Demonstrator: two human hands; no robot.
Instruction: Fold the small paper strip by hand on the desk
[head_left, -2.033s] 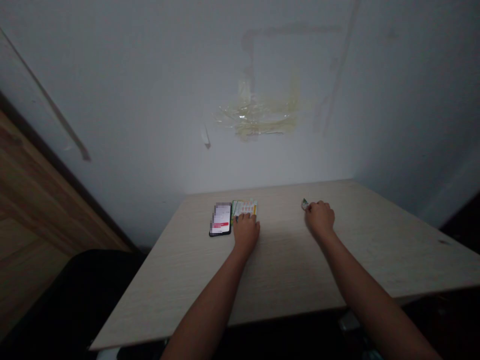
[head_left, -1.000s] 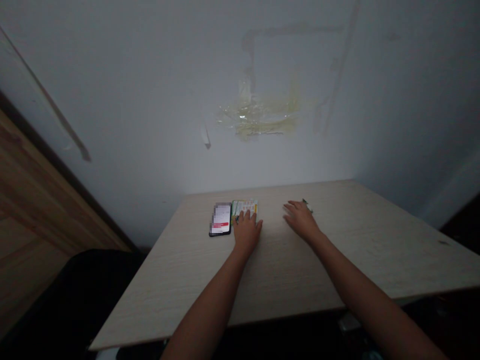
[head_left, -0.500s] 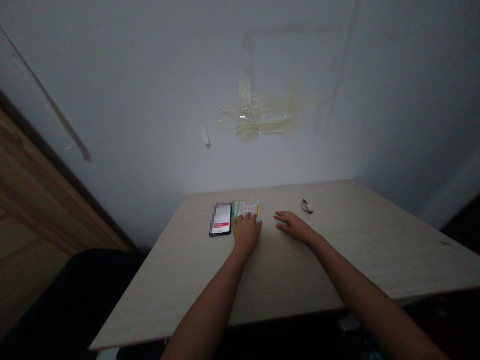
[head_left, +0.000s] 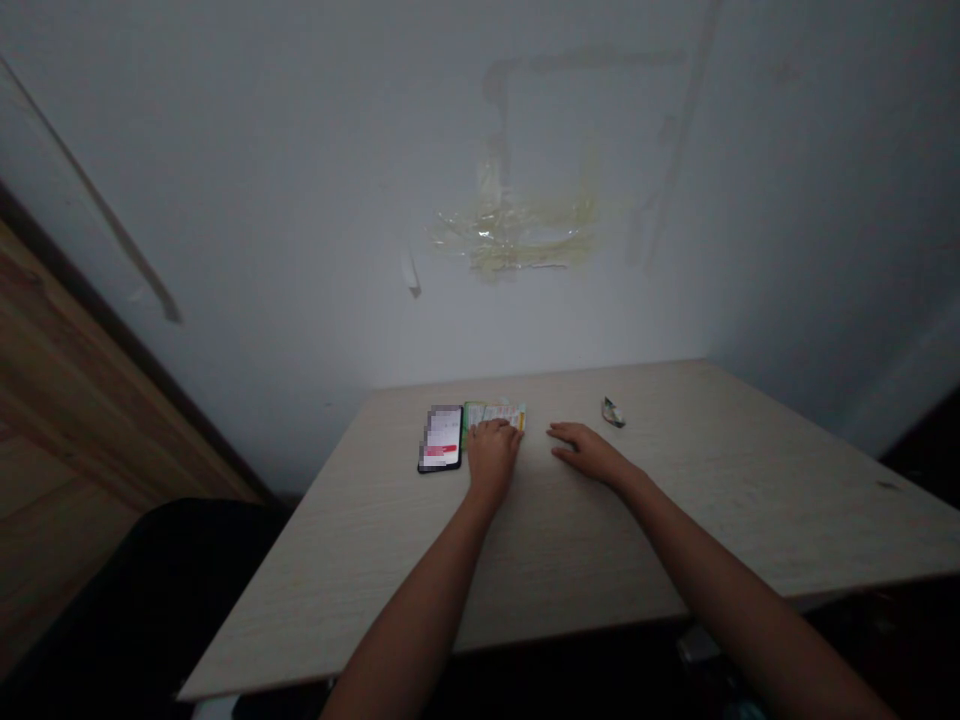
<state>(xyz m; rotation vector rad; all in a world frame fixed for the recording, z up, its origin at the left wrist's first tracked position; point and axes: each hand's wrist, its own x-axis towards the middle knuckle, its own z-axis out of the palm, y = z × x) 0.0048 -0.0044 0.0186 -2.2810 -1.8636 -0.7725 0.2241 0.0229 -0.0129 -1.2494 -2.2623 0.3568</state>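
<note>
My left hand lies over the near part of a flat printed packet, its fingers bent and close together on it; whether they pinch the packet or only press on it, I cannot tell from here. The packet, green at its left end, with white in the middle and yellow at the right, lies toward the far edge of the desk, left of the middle, and my hand covers its near side.

Just beside the packet, toward the desk's left edge, I have a smartphone lying face up with its screen lit and a red bar across the lower part. I cannot tell whether phone and packet touch.

My right hand holds nothing that I can see: thumb and fingers are spread apart and point toward the packet, with bare desk between. Just beyond its knuckles, nearer the desk's far right corner, lies a small crumpled wrapper, apart from the hand. A small dark mark shows near the right edge.

Behind the far edge I see a pale wall with glossy, yellowed tape on it, and wooden boards off to the left
</note>
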